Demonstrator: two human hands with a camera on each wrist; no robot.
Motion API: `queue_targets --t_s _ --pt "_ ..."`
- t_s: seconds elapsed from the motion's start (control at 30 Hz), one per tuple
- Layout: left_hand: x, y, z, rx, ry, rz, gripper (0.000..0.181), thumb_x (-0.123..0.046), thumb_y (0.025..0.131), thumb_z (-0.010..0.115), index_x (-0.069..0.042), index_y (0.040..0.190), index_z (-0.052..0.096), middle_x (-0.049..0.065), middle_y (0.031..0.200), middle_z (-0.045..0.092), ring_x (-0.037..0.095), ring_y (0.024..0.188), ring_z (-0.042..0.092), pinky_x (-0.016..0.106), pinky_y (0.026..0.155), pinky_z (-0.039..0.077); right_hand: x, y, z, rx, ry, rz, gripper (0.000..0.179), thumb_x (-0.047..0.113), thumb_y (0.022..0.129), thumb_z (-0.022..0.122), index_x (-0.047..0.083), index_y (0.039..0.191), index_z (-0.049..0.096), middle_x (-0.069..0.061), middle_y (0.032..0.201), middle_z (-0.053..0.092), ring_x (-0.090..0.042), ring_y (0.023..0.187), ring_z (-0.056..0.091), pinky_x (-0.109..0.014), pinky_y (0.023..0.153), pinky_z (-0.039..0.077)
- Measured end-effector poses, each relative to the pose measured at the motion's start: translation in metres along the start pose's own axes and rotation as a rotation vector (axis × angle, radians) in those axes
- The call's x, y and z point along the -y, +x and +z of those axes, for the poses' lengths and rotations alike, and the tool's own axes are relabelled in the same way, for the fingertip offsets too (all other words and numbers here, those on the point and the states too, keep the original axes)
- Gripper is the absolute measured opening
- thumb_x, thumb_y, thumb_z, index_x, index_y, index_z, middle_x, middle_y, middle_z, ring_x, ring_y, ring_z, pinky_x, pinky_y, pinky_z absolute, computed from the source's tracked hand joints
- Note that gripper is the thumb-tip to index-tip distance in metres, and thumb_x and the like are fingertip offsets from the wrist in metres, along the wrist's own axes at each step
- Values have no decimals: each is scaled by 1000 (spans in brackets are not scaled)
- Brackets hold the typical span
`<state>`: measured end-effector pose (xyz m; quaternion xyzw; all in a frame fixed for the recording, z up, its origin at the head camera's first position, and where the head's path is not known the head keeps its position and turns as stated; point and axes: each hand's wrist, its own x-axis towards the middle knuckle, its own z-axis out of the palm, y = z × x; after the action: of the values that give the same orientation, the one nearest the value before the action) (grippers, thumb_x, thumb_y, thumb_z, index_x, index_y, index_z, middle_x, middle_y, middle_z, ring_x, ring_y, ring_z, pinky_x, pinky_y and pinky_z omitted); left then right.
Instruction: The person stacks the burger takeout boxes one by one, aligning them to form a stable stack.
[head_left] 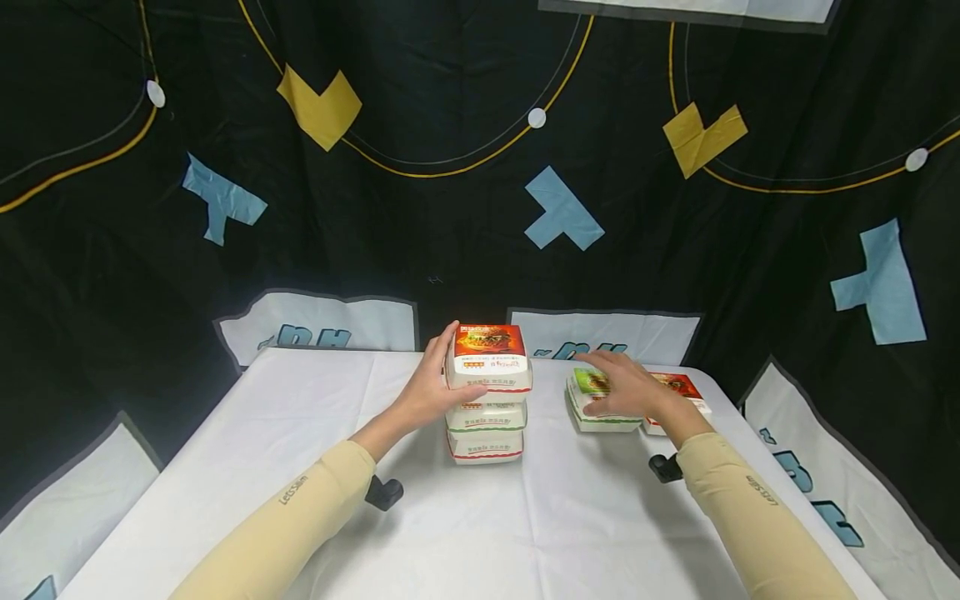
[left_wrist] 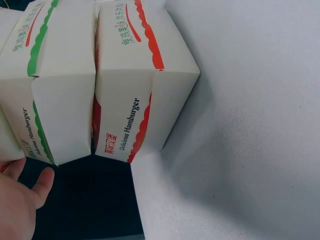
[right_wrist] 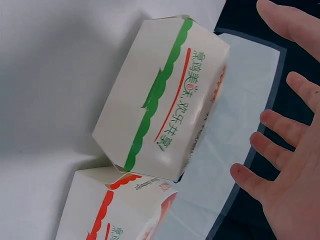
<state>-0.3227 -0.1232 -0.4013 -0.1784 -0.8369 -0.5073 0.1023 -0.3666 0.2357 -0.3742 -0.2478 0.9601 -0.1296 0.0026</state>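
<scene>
While the left hand (head_left: 433,382) grips the top hamburger box (head_left: 490,362) of a three-box stack (head_left: 486,435), the right hand (head_left: 628,385), fingers spread wide, hovers just above the green-trimmed hamburger box (right_wrist: 162,97) (clearly the nearer hand), right of the stack.

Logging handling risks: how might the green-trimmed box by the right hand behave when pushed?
The box looks like folded card, so probably light; its sides might dent if squeezed. Flat-faced, it should slide rather than roll.
</scene>
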Motion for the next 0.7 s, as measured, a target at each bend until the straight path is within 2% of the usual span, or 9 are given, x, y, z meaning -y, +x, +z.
queue_targets --t_s 0.7 --pt "-1 -1 0 -7 12 2 110 -40 79 84 -28 162 12 2 152 33 25 133 42 52 104 48 -18 7 17 12 -17 53 91 40 77 84 24 155 40 -18 158 37 -47 143 31 -74 108 29"
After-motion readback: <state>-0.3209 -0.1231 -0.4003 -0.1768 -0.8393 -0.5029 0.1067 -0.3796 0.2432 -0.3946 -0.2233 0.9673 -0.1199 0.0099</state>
